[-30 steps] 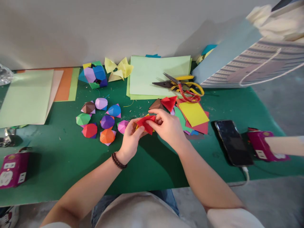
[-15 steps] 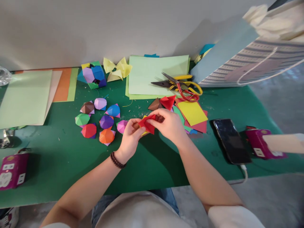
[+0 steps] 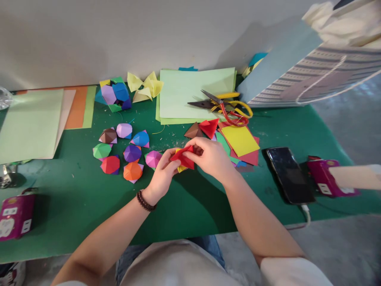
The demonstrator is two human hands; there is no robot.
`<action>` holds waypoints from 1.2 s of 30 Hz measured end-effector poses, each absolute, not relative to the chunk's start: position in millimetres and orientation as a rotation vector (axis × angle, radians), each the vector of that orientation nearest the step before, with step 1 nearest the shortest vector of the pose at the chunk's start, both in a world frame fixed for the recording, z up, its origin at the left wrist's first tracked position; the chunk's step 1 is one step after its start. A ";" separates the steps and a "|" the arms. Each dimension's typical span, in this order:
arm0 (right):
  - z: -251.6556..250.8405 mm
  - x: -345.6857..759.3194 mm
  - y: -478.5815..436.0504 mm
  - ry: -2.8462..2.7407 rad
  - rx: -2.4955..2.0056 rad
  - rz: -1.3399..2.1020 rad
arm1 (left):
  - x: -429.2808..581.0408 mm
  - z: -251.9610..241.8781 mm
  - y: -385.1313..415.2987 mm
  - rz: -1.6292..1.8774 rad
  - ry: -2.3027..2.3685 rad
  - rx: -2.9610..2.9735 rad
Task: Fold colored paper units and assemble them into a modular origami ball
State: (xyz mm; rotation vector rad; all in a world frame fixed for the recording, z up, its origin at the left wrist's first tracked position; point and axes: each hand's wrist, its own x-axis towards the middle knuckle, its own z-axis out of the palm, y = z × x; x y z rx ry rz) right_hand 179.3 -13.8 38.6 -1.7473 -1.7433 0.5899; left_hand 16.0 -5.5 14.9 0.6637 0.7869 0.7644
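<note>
Both hands meet over the green table [image 3: 89, 206], pinching a folded red and yellow paper piece [image 3: 183, 157]. My left hand [image 3: 163, 174], a bead bracelet on its wrist, grips the piece from below left. From the right, my right hand [image 3: 210, 157] closes its fingers on the piece's upper edge. Just left of the hands lie several small coloured paper gems [image 3: 132, 153]. Folded brown [image 3: 193, 130] and red [image 3: 210, 127] paper pieces rest just beyond the hands.
Scissors [image 3: 226, 106] lie on light green sheets [image 3: 190, 91]. Coloured paper squares [image 3: 240, 140] sit right of the hands, then a black phone [image 3: 287, 174] and a purple box [image 3: 323, 177]. A multicoloured paper ball [image 3: 114, 95], yellow folded shapes [image 3: 145, 87], paper sheets [image 3: 29, 121] and a paper bag [image 3: 312, 67] ring the table.
Both hands keep working the red and yellow piece, which has turned slightly in the fingers. The view has shifted a little; nothing else on the table moved.
</note>
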 end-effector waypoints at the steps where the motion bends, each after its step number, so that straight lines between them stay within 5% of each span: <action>1: 39.3 179.9 -13.9 -1.772 -1.731 0.585 | 15.8 14.0 -5.2 0.759 0.796 0.701; 22: 45.3 178.3 -16.1 -1.792 -1.597 0.912 | 14.5 -1.5 -5.7 0.884 1.106 1.120; 36: 50.7 184.2 -20.6 -2.090 -1.577 0.658 | 10.6 15.9 -2.9 0.768 1.058 1.286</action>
